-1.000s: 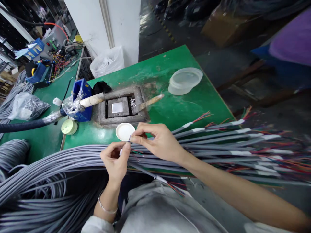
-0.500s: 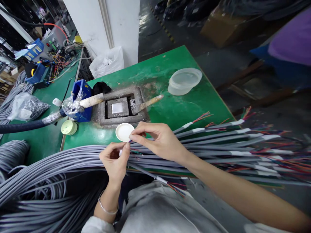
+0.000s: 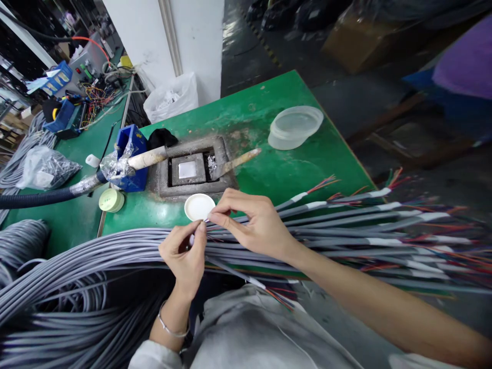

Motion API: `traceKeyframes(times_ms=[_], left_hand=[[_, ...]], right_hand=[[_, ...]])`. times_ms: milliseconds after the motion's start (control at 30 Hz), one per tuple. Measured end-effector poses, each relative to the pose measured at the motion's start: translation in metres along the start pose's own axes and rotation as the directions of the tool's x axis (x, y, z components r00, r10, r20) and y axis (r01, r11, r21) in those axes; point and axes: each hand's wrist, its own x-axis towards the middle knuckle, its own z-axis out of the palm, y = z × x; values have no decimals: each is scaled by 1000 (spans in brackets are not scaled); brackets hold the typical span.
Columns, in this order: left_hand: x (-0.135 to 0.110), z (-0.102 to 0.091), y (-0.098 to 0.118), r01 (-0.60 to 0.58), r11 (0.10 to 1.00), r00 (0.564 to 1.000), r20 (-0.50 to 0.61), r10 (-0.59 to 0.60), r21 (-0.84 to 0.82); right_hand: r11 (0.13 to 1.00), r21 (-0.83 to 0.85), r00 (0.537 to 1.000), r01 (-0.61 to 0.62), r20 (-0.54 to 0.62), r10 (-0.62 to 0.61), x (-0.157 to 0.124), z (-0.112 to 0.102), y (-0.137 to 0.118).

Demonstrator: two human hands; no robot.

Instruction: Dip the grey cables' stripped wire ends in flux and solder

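Note:
My left hand (image 3: pixel 184 253) is closed in a pinch on a thin wire (image 3: pixel 206 220), with a white piece (image 3: pixel 191 239) partly visible inside its curled fingers. From the right, my right hand (image 3: pixel 261 223) pinches the same wire between thumb and forefinger. The fingertips of both hands almost meet, so most of the wire is hidden. Just behind them lies a shallow white dish (image 3: pixel 199 206). Under the hands runs a thick bundle of grey cables (image 3: pixel 126 246), whose stripped ends with white wraps and coloured wires (image 3: pixel 430 240) fan out to the right.
Behind the dish is a solder pot (image 3: pixel 187 170) in a grey frame, with a scraper (image 3: pixel 242 160) resting on it. A hose (image 3: pixel 46 199) reaches it beside a blue bin (image 3: pixel 132 159). A clear plastic tub (image 3: pixel 294 128) and a pale green round container (image 3: pixel 111 200) stand on the green table (image 3: pixel 246 113).
The view has shifted slightly. My fingertips have moved a little at the wire, and the green wire ends beside my left hand no longer show clearly. Both hands keep their pinch.

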Motion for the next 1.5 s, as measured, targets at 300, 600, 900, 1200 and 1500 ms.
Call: traceKeyframes(times_ms=[300,600,900,1200,1500], left_hand=[[1,-7,0,52,995,999,-5,-53,-85],[1,-3,0,231,960,972,2,-234,-157],[4,-4,-1,325,914,945,38,-326,-241],[4,-2,-1,337,922,941,47,-335,-190],[3,-2,-1,271,942,957,-49,-285,-199]], right_hand=[[991,58,992,-120,-38,123,2,-5,3],[991,101,993,-87,94,78,0,0,2],[993,76,981,-87,178,73,0,-3,-1],[984,103,987,-147,86,138,2,-1,0],[921,180,920,-345,260,294,3,-6,-2]])
